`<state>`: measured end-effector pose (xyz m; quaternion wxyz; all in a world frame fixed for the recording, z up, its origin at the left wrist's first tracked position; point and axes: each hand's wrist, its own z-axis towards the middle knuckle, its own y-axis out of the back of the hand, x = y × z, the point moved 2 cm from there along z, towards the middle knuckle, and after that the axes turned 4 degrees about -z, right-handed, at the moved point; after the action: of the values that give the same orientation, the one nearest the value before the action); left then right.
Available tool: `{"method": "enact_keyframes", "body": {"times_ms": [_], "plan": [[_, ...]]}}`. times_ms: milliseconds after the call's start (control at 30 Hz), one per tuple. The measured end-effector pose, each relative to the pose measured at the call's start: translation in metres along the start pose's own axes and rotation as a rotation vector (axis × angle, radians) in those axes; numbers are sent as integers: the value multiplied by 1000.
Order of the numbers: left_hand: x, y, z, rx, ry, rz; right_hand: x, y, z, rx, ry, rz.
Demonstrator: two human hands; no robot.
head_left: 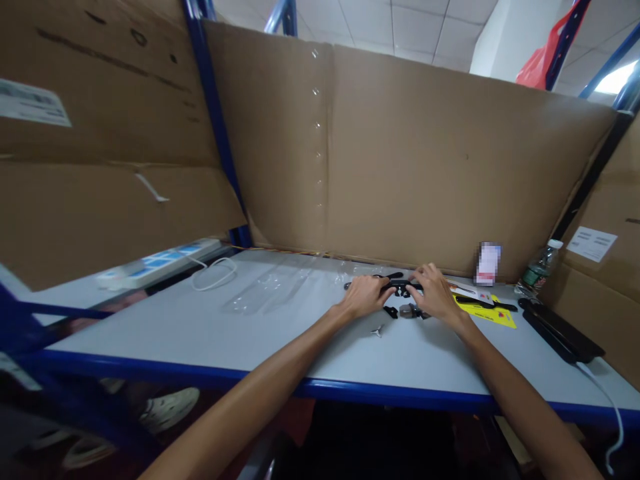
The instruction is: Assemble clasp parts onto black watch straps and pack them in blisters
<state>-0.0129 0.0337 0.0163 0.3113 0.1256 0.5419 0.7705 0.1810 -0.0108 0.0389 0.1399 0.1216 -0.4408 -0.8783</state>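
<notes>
Both hands are on a black bar-shaped part (pixel 400 285) at the far right-middle of the grey tabletop. My left hand (pixel 365 297) closes on its left end, and my right hand (pixel 436 297) closes on its right end. Behind the left fingers lies another slim black piece (pixel 396 275). Just below the bar are a small black piece (pixel 391 312) and a greyish-brown rounded part (pixel 407 311), close to the right wrist. A small silvery three-pronged piece (pixel 377 331) lies nearer to me. My fingers partly cover the bar, whose exact kind I cannot make out.
Right of my hands, a black strip (pixel 487 304) lies on a yellow card (pixel 503 319). Beyond are a water bottle (pixel 537 272) and a long black device (pixel 563 333) with a white cord. Clear plastic (pixel 265 290) and a power strip (pixel 167 259) are left. Cardboard (pixel 425 160) walls the back.
</notes>
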Motion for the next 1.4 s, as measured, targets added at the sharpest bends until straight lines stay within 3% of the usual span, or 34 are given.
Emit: {"method": "enact_keyframes", "body": {"times_ms": [100,267,367,633,833,1000,1133,1300,1400], "plan": [[-1,1,0,-20,36,2,10,6,0,-61,-50,-72],[-7,1,-2,-8,78,33,29,-1,-1,237,-62,-69],[-12,1,-3,-16,76,38,33,-5,-1,310,-130,-103],[-20,1,-6,-20,95,50,35,-16,-1,311,-301,-2],[-25,-1,-8,-27,71,69,32,-32,-1,284,-461,363],[-25,-1,-8,-35,96,65,30,-45,1,291,-476,492],[-19,-1,-5,-51,201,22,20,-34,4,206,-417,431],[-12,2,-1,-87,257,-39,-1,-2,3,-127,-296,28],[-11,3,-2,-75,238,-55,-5,3,2,-112,-142,-100]]}}
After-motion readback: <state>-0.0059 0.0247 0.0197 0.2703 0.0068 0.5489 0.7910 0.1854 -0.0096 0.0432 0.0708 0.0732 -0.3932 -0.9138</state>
